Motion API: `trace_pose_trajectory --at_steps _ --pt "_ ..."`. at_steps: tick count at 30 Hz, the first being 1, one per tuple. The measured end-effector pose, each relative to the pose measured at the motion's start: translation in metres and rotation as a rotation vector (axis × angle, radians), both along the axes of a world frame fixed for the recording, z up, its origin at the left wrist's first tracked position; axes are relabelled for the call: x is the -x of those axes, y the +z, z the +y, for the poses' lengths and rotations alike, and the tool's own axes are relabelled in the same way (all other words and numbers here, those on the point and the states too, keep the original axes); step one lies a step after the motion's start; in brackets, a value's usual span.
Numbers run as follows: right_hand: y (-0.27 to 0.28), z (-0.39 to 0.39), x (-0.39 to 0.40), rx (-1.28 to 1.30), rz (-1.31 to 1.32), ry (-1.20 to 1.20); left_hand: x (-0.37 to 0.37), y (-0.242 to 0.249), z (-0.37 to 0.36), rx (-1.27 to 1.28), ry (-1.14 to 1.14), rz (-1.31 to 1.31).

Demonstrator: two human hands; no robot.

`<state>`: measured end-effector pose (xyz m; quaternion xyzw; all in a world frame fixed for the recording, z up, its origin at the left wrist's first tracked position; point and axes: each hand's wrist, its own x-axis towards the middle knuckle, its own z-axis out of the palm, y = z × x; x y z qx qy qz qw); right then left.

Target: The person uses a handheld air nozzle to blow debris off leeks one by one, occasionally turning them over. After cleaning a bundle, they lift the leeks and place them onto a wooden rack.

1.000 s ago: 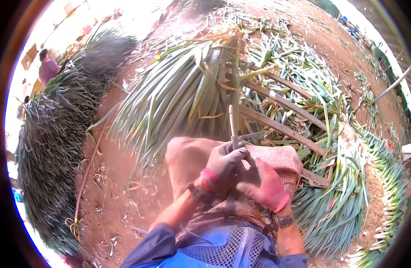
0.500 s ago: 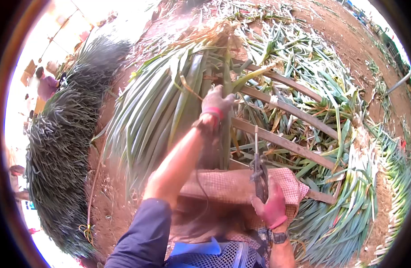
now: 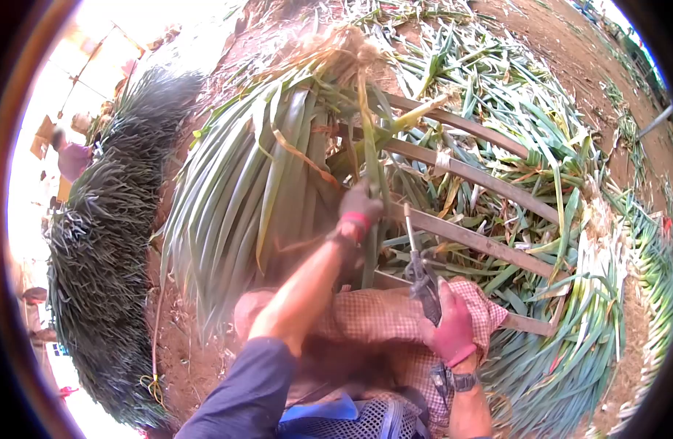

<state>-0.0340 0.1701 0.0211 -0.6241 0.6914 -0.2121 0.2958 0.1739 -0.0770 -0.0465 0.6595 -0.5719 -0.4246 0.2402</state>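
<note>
My left hand [image 3: 362, 205], in a dirty glove with a red cuff, is beside a long hanging leek leaf [image 3: 369, 146]. Motion blurs its fingers, so whether they grip the leaf cannot be made out. A large pile of leeks [image 3: 256, 168] with drooping green leaves lies just left of that hand, roots toward the far end. My right hand [image 3: 452, 325], in a reddish glove, is closed around a black air blow gun [image 3: 424, 285]. Its slim metal nozzle points away from me, above a checked cloth [image 3: 373, 314] over my lap.
A slatted wooden rack [image 3: 483, 183] spans the middle right, above loose leek leaves [image 3: 497, 95]. More leeks [image 3: 556, 380] lie at the lower right. On the left stands a long row of leeks [image 3: 102, 293], with another person [image 3: 73, 157] beyond it.
My left hand has moved down and toward me, along the hanging leaf. My right hand and the blow gun have shifted slightly, the nozzle tilting a little left.
</note>
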Motion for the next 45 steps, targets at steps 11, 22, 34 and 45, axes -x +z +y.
trace_pose_trajectory --at_steps 11,22,34,45 --pt "-0.008 0.009 -0.004 -0.006 0.103 0.109 -0.023 0.011 0.110 -0.321 -0.161 0.104" --pt "0.000 -0.042 -0.025 -0.227 0.292 0.237 -0.016 -0.050 0.061 -0.164 0.064 0.240" --pt "-0.001 -0.155 -0.039 -0.177 0.461 0.207 -0.019 -0.045 0.064 -0.176 0.055 0.292" --pt "0.002 -0.240 -0.057 -0.186 0.512 0.095 -0.013 -0.037 0.070 -0.242 0.071 0.132"
